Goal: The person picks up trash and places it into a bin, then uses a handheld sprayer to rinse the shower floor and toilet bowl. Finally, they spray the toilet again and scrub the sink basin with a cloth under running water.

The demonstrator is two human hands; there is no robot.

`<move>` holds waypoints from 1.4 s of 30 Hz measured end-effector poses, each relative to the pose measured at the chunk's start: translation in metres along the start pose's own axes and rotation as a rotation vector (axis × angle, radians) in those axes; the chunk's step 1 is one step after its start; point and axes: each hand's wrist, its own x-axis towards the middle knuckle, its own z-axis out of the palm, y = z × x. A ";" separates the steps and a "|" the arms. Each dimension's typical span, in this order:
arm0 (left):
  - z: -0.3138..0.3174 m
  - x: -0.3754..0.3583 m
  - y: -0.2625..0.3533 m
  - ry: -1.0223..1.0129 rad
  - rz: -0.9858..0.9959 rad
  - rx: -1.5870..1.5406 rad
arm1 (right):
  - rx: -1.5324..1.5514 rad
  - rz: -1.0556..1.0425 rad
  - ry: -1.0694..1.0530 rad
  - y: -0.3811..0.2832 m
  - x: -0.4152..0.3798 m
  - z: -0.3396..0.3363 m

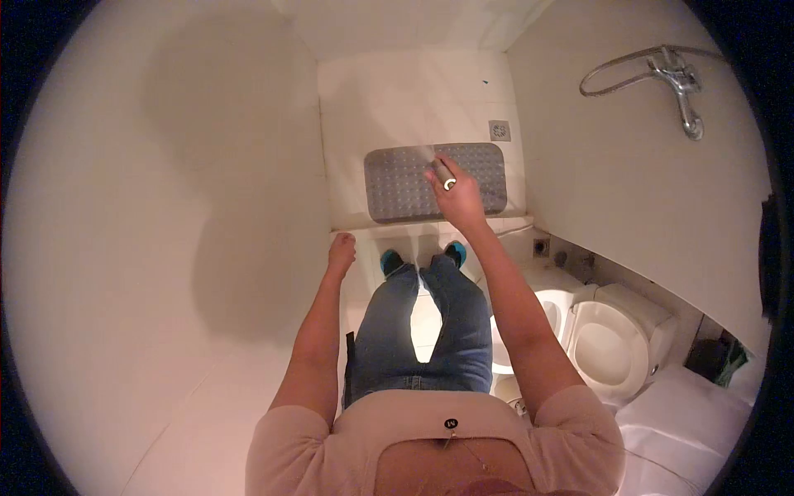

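Note:
My right hand (460, 198) is wrapped round a grey cylindrical handle (443, 174), held out over the floor mat. A pale ring with a dark middle shows at the handle's near end. Beyond my fingers, a whitish blurred streak (425, 152) runs from its far end towards the mat; I cannot tell what kind of tool it is. Below lies the grey mat (393, 186), rectangular and covered in small bumps. My left hand (341, 253) hangs at the left, above the floor near the ledge, with its fingers curled in and nothing visible in them.
A ledge (356, 227) crosses the floor in front of my feet. Beyond the mat is a floor drain (499, 131). On the right wall hangs a chrome shower tap (680, 80) with a hose. A white toilet (612, 351) stands close to my right side.

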 end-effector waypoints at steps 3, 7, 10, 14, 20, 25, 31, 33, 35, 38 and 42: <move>0.024 0.074 -0.054 0.009 0.183 0.283 | -0.059 0.127 -0.060 0.025 0.011 0.006; 0.043 0.152 -0.082 -0.016 0.223 0.380 | -0.093 0.008 0.065 0.105 0.028 0.032; 0.044 0.219 -0.094 -0.030 0.261 0.451 | -0.134 -0.011 0.118 0.156 0.042 0.034; 0.043 0.279 -0.099 0.022 0.301 0.385 | -0.211 -0.228 0.320 0.254 0.072 0.032; 0.052 0.370 -0.165 -0.110 0.187 0.076 | 0.171 0.144 0.398 0.291 0.058 0.009; 0.120 0.495 -0.311 -0.090 0.231 0.238 | 0.100 0.205 0.650 0.327 0.053 -0.021; 0.149 0.456 -0.283 -0.126 0.021 0.131 | 0.207 0.447 0.451 0.374 0.040 -0.035; 0.157 0.438 -0.271 -0.201 0.077 0.129 | 0.287 0.433 0.395 0.376 0.035 -0.036; 0.161 0.405 -0.259 -0.164 0.192 0.170 | 0.463 0.387 0.317 0.367 0.046 -0.023; 0.160 0.370 -0.232 -0.138 0.272 0.229 | 0.377 0.376 0.256 0.355 0.062 -0.008; 0.144 0.368 -0.176 -0.010 0.395 0.314 | 0.260 0.245 0.266 0.331 0.064 0.005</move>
